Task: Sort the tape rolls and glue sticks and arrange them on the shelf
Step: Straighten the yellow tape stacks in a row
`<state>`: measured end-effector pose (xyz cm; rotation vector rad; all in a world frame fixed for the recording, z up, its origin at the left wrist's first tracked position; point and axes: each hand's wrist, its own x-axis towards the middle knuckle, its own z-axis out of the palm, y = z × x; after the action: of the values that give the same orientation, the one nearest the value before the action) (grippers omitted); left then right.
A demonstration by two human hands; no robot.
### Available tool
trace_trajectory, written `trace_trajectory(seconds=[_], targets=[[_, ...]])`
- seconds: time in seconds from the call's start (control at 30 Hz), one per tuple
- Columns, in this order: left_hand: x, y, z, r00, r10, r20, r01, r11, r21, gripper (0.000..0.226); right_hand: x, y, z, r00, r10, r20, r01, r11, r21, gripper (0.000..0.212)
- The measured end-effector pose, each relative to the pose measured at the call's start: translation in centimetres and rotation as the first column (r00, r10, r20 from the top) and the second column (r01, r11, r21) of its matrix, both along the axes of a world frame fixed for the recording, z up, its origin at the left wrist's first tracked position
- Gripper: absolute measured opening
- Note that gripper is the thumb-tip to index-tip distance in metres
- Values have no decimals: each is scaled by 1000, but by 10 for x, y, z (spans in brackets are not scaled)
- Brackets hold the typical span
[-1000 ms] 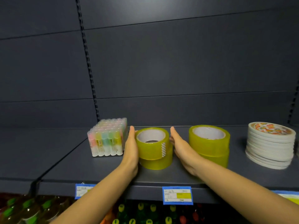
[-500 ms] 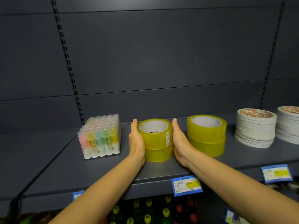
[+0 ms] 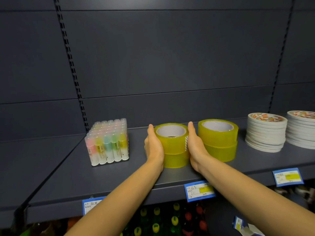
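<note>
A stack of two yellow tape rolls (image 3: pixel 173 147) stands on the dark shelf (image 3: pixel 81 178), one roll squarely on the other. My left hand (image 3: pixel 153 147) presses flat against its left side, fingers straight and pointing to the back. My right hand (image 3: pixel 195 147) presses the right side the same way. A second stack of two yellow tape rolls (image 3: pixel 219 142) stands just right of my right hand. A wrapped pack of pastel glue sticks (image 3: pixel 109 145) stands upright to the left, apart from my left hand.
Two stacks of thin white tape rolls (image 3: pixel 265 133) (image 3: pixel 301 128) stand at the right end of the shelf. Blue price labels (image 3: pixel 199 190) hang on the front edge. Bottles (image 3: pixel 156 222) fill the shelf below. A slotted upright (image 3: pixel 71 65) runs up the back panel.
The top roll, which sat askew on the lower one, now lines up with it. Both hands have closed in flat against the stack. The view has shifted to the right.
</note>
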<state>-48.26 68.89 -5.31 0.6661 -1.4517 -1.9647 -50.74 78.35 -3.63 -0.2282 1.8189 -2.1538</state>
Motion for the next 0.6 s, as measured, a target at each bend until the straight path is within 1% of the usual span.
trace_trajectory(seconds=[0.1,0.17,0.3,0.33,0.37,0.4,0.43,0.47,0.5,0.53,0.57,0.6], targets=[[-1,6,2,999,41,9,-41,999,-21,62,-1,2,1,999,-33,-17,33,999,7,58],[1,8,4,998,57,36,-55,997,-49,54,1,6,5,998,-46,-38,47,998,29,56],[11,7,7,993,-11,117,26,992,-123,66,7,15,14,997,0,-78,6,997,81,55],[16,7,9,992,-13,126,33,986,-163,66,8,17,14,991,9,-135,5,995,103,54],[23,7,11,993,11,118,15,977,-213,63,10,19,13,970,14,-245,24,988,150,53],[33,7,12,996,55,76,-33,962,-270,56,15,21,13,920,18,-391,69,976,208,52],[44,7,14,994,106,-5,-101,937,-334,49,22,24,13,836,21,-549,127,965,231,51],[58,6,17,983,151,-107,-182,895,-408,42,31,27,13,725,26,-688,159,966,204,50],[72,3,19,961,187,-203,-265,829,-493,36,40,29,14,605,47,-795,142,976,165,49],[87,-1,22,935,214,-283,-344,746,-571,31,50,29,16,500,95,-861,78,985,154,49],[101,-8,24,905,240,-352,-416,672,-612,28,60,26,19,433,167,-886,-12,984,180,49],[113,-17,27,872,271,-409,-484,606,-631,27,68,21,21,409,249,-878,-107,968,225,48]])
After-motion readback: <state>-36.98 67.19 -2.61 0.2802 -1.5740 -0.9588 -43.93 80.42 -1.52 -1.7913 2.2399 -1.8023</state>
